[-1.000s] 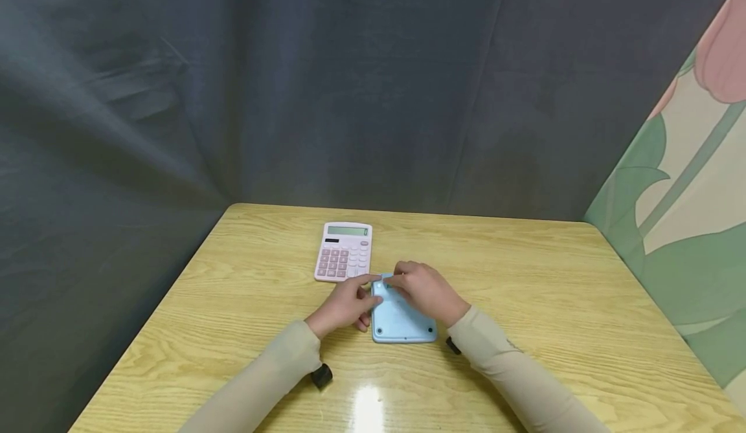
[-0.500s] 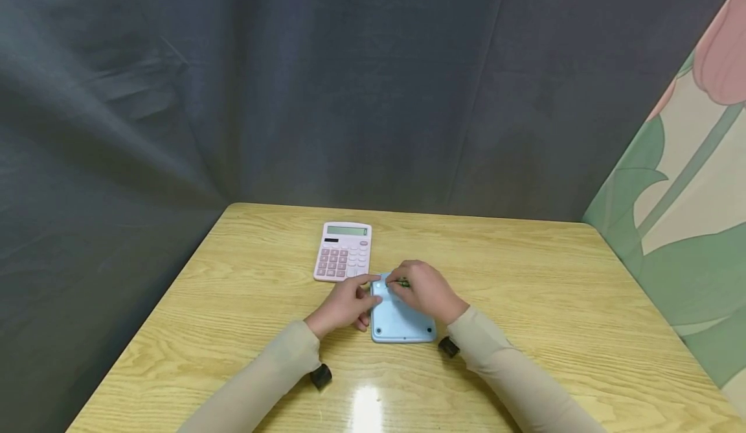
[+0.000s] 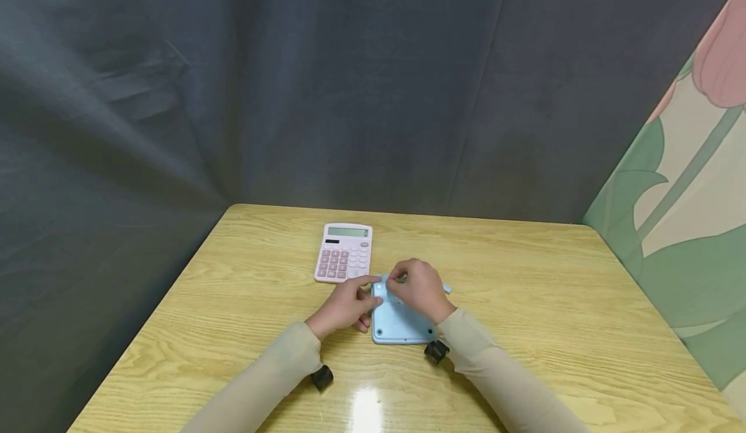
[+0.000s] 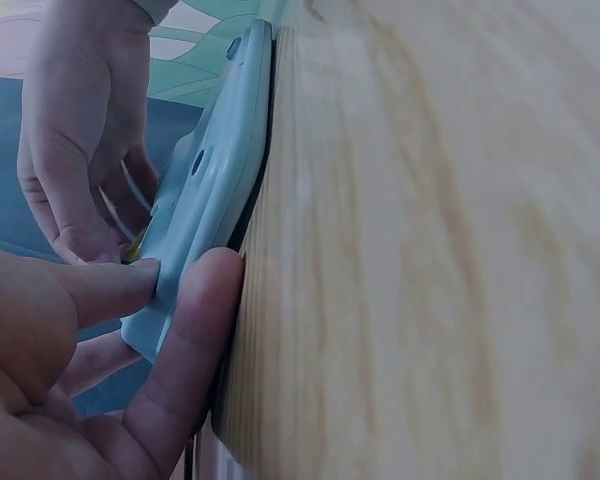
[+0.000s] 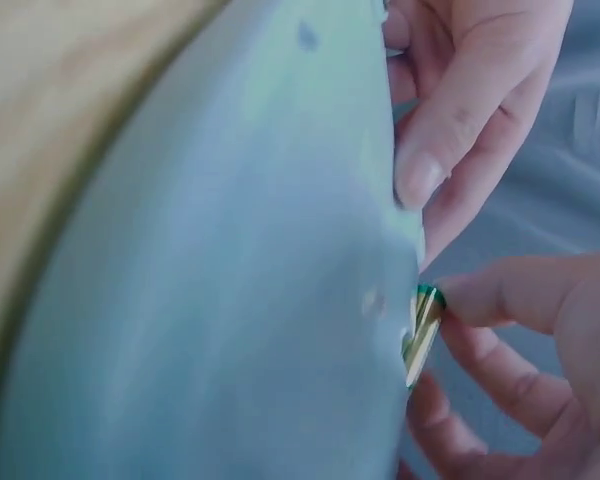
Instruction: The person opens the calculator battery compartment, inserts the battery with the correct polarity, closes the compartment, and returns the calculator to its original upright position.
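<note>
A light blue calculator (image 3: 402, 324) lies face down on the table, its back with round feet upward. My left hand (image 3: 344, 305) holds it by the left edge, thumb and fingers pinching the rim in the left wrist view. Over the calculator's upper part, my right hand (image 3: 421, 289) pinches a small green and gold battery (image 5: 423, 335), tilted at the calculator's back. The slot under the battery is mostly hidden by the fingers. A small light blue piece (image 3: 447, 288) shows just past the right hand's outer side; its full shape is hidden.
A pink calculator (image 3: 344, 252) lies face up behind the left hand, close to the blue one, with 0 on its display. The wooden table (image 3: 553, 329) extends to both sides. A dark curtain (image 3: 373, 96) hangs behind it, and a flower-patterned cloth (image 3: 688, 226) at the right.
My right hand has turned and shifted slightly left over the blue calculator, the battery still in its fingers. The small blue piece has come into sight beside it. My left hand has stayed put.
</note>
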A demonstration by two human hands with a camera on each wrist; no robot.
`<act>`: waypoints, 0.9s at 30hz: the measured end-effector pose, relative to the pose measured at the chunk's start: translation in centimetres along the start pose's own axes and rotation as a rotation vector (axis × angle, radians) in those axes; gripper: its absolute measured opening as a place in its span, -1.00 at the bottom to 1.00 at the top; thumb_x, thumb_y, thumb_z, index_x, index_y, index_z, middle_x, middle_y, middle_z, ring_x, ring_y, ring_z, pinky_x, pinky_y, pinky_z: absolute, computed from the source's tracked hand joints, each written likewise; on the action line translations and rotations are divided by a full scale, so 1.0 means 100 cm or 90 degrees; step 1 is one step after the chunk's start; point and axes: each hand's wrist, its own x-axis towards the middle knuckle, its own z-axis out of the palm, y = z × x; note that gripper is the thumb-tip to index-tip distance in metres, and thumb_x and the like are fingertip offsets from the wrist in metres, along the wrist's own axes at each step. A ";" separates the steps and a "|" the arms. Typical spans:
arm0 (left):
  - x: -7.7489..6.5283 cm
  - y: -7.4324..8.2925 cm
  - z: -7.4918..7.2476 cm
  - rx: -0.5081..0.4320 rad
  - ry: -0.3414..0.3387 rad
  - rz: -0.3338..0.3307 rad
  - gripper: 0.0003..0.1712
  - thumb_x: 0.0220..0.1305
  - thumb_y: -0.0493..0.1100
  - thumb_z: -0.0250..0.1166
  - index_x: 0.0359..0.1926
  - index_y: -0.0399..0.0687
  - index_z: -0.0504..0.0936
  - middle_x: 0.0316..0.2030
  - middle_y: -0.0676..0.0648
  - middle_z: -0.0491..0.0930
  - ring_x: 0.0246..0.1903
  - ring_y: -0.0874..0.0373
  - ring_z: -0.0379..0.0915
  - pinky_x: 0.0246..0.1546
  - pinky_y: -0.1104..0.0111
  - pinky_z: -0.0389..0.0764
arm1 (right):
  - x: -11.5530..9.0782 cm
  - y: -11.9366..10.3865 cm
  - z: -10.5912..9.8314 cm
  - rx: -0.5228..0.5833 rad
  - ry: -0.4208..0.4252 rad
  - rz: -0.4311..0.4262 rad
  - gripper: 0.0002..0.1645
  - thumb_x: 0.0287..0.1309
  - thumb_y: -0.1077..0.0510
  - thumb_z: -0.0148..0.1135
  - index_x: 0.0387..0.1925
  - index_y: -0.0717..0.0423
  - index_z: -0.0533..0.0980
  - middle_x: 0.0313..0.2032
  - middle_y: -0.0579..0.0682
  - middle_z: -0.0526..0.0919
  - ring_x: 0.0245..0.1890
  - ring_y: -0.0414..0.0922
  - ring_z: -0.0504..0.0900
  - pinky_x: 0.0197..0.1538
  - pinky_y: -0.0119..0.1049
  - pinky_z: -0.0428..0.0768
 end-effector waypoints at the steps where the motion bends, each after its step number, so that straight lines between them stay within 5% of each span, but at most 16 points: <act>1: 0.000 0.000 0.000 -0.001 0.000 0.000 -0.38 0.41 -0.18 0.27 0.44 -0.07 0.35 -0.43 -0.20 0.55 -0.68 0.12 0.56 -0.57 0.20 0.74 | 0.000 0.000 0.000 -0.001 0.006 0.012 -0.92 0.07 0.15 0.46 -0.46 0.04 0.68 -0.35 -0.05 0.71 -0.44 -0.18 0.51 -0.41 -0.32 0.48; 7: 0.000 0.001 -0.001 -0.003 -0.004 0.001 -0.40 0.42 -0.17 0.27 0.43 -0.07 0.37 -0.42 -0.21 0.54 -0.67 0.11 0.57 -0.56 0.19 0.74 | -0.005 -0.003 -0.003 -0.048 0.012 0.119 -0.49 0.02 -0.09 0.51 -0.08 0.12 0.60 -0.09 0.16 0.59 -0.18 0.06 0.48 -0.22 -0.10 0.47; 12: -0.001 0.002 -0.001 0.000 -0.004 0.003 -0.41 0.42 -0.19 0.27 0.42 -0.06 0.38 -0.41 -0.21 0.54 -0.67 0.11 0.56 -0.56 0.19 0.74 | -0.006 -0.004 -0.005 -0.062 -0.012 0.182 -0.22 0.02 -0.19 0.49 0.17 0.15 0.48 0.04 0.28 0.48 -0.07 0.16 0.42 -0.25 -0.06 0.46; 27: 0.000 0.000 -0.001 0.003 -0.005 0.005 -0.39 0.42 -0.18 0.26 0.43 -0.09 0.35 -0.40 -0.21 0.55 -0.66 0.13 0.56 -0.56 0.20 0.74 | 0.001 -0.001 -0.007 -0.038 -0.082 0.205 -0.30 0.12 -0.16 0.42 0.16 0.15 0.50 0.02 0.27 0.50 0.02 0.18 0.38 -0.10 0.02 0.43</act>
